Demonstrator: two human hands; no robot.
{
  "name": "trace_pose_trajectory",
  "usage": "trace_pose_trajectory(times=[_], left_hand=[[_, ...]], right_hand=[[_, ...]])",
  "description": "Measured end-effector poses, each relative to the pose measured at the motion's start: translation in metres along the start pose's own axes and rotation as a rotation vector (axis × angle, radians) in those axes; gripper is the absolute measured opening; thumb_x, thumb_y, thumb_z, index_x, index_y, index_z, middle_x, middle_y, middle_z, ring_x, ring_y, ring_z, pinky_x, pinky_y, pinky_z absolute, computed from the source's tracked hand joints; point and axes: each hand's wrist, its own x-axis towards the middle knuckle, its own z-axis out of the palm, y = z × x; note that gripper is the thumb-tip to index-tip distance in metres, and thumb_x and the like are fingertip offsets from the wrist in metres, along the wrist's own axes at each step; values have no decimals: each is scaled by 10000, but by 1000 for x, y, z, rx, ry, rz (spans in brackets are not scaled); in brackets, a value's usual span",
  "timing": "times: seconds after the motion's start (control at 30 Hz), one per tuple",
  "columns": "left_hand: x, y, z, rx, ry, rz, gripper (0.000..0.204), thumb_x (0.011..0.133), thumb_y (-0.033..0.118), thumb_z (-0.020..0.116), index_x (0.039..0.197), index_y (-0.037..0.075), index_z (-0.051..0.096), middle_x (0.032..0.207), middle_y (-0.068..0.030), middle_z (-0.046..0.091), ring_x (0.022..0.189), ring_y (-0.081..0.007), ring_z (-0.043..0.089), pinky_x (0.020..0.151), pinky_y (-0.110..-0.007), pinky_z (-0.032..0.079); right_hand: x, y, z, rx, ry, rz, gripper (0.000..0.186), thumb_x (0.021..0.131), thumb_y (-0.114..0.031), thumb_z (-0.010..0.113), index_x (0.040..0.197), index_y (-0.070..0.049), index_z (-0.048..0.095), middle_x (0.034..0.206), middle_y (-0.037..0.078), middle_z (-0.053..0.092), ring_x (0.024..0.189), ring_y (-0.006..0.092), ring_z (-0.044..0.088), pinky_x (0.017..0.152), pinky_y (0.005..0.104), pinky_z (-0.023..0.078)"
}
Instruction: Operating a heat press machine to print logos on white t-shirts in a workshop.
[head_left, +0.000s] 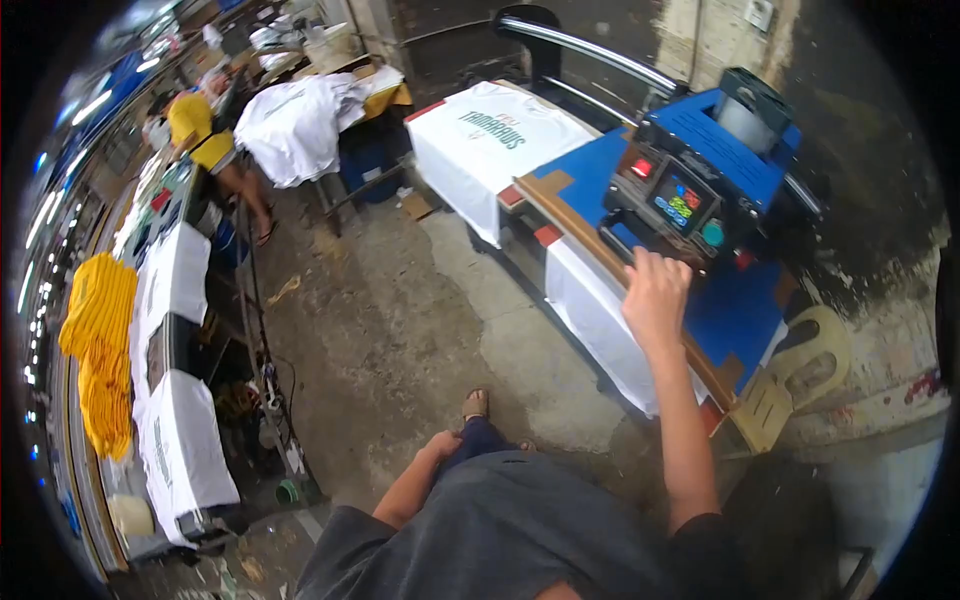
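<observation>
Right hand and press, as I follow them from a distance through the head camera. The right hand (655,295) reaches forward with its fingers (665,264) bent into a loose curl at the front of the blue press (705,150), just beside its dark handle (626,236); I cannot tell whether they close around it or only rest near it. The control panel (685,205) lies just beyond these fingers, its red button (641,168) farther off on the far side and its green button (712,234) near, slightly to their right. A blue board (735,315) extends below the press, to the right of the fingers and nearer the body.

Well to the left of the right fingers and farther ahead, a white shirt (450,155) with a printed front lies flat over the end of the bench. A second white cloth (600,325) hangs along the bench side, to the left of the wrist. A pale plastic chair (765,412) stands to the right of the forearm.

The left hand (437,450) hangs beside the thigh, its fingers curled inward; I cannot tell whether they hold anything. Well to their left, a printed white shirt (190,440) covers a table, with yellow garments (95,310) beyond it. Far ahead of the left fingers, a person in yellow (190,120) leans over another bench near a heap of white cloth (290,130).
</observation>
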Motion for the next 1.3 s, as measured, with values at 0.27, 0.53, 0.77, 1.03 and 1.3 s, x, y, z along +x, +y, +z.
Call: trace_pose_trajectory(times=[0.27, 0.53, 0.77, 1.03, 1.3], left_hand=[[-61, -46, 41, -110, 120, -138, 399, 837, 325, 515, 1099, 60, 657, 1102, -188, 639, 1051, -368, 591, 911, -433, 455], [-88, -91, 57, -229, 106, -347, 413, 852, 314, 493, 1108, 30, 648, 1164, -201, 611, 1102, -367, 569, 920, -439, 445], [-67, -123, 16, -142, 43, -267, 381, 802, 263, 527, 1062, 24, 670, 1089, -211, 641, 1056, -365, 597, 888, -439, 465], [2, -119, -103, 37, 96, -94, 357, 820, 277, 522, 1073, 60, 649, 1048, -213, 645, 992, -382, 608, 843, -449, 476], [8, -124, -194, -164, 215, 22, 385, 857, 304, 507, 1115, 48, 633, 1101, -206, 628, 1045, -366, 583, 898, -427, 458]], right_hand=[[-18, -4, -12, 466, 326, 495, 651, 868, -100, 612, 1379, -59, 212, 938, 142, 638, 823, 289, 617, 717, 401, 471], [-22, -4, -29, -8, 200, 705, 759, 910, -186, 562, 1477, -11, 89, 813, 105, 665, 738, 264, 670, 638, 352, 527], [-10, -40, -60, -64, 248, 597, 739, 804, -104, 544, 1404, 79, 153, 825, 291, 630, 726, 441, 621, 624, 511, 478], [-2, -15, -31, -200, 252, 870, 621, 881, -201, 531, 1425, -30, 285, 899, 194, 665, 793, 365, 650, 659, 448, 509], [-16, -7, -17, -332, 392, 823, 592, 890, -113, 504, 1449, -80, 313, 667, 101, 573, 585, 216, 569, 582, 364, 456]])
